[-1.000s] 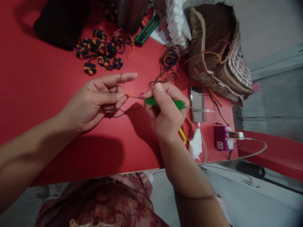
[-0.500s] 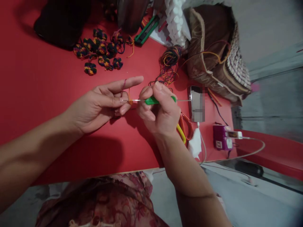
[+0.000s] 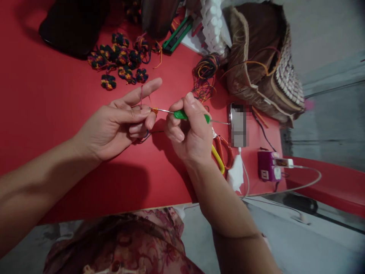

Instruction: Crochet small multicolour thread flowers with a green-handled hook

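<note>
My right hand (image 3: 189, 131) is closed round a green-handled crochet hook (image 3: 182, 114) whose thin metal tip points left. The tip sits at a tiny orange stitch (image 3: 154, 110) pinched between the thumb and middle finger of my left hand (image 3: 119, 121). Multicoloured yarn (image 3: 141, 95) is looped over my raised left index finger, and a dark strand trails under the hand. The yarn runs right toward a loose tangle of the same thread (image 3: 204, 74) on the red table (image 3: 57, 102).
Several small finished crochet flowers (image 3: 119, 61) lie at the back left beside a black bag (image 3: 74, 23). A brown bag (image 3: 256, 61), a phone (image 3: 238, 125), scissors (image 3: 221, 152), a purple charger (image 3: 268, 166) and a green cutter (image 3: 176, 36) crowd the right.
My left index finger has lifted and swung toward the back. The hook tip has pulled back slightly from between the left fingers, and my right hand has shifted a little nearer.
</note>
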Demonstrator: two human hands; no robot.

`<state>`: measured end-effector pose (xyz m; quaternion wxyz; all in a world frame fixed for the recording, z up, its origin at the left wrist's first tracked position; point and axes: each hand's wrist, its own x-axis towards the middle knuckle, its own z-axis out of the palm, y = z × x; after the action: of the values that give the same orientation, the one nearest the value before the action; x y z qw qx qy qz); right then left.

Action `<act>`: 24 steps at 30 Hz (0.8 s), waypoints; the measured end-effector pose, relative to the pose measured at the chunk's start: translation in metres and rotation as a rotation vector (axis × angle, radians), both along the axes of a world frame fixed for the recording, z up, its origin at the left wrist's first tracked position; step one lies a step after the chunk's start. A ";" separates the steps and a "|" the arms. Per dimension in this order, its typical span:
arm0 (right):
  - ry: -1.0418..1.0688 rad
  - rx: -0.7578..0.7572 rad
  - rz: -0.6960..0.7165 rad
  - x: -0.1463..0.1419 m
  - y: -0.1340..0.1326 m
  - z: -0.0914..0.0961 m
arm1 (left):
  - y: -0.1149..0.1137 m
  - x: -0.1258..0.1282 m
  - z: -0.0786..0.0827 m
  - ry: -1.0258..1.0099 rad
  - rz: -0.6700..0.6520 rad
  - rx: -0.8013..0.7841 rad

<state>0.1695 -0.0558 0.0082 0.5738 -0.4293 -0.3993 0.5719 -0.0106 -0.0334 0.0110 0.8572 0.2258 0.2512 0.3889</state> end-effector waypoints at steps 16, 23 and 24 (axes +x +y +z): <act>-0.101 0.000 -0.112 -0.010 -0.003 -0.007 | -0.005 0.004 0.000 0.090 0.067 0.137; -0.411 0.120 -0.234 -0.010 -0.021 -0.008 | -0.009 0.007 0.000 0.076 0.079 0.172; -0.482 0.144 -0.255 -0.010 -0.023 -0.007 | -0.009 0.007 0.000 0.054 0.073 0.174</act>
<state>0.1597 -0.0790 0.0016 0.5585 -0.5579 -0.5065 0.3468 -0.0032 -0.0422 0.0106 0.8126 0.3004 0.2473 0.4340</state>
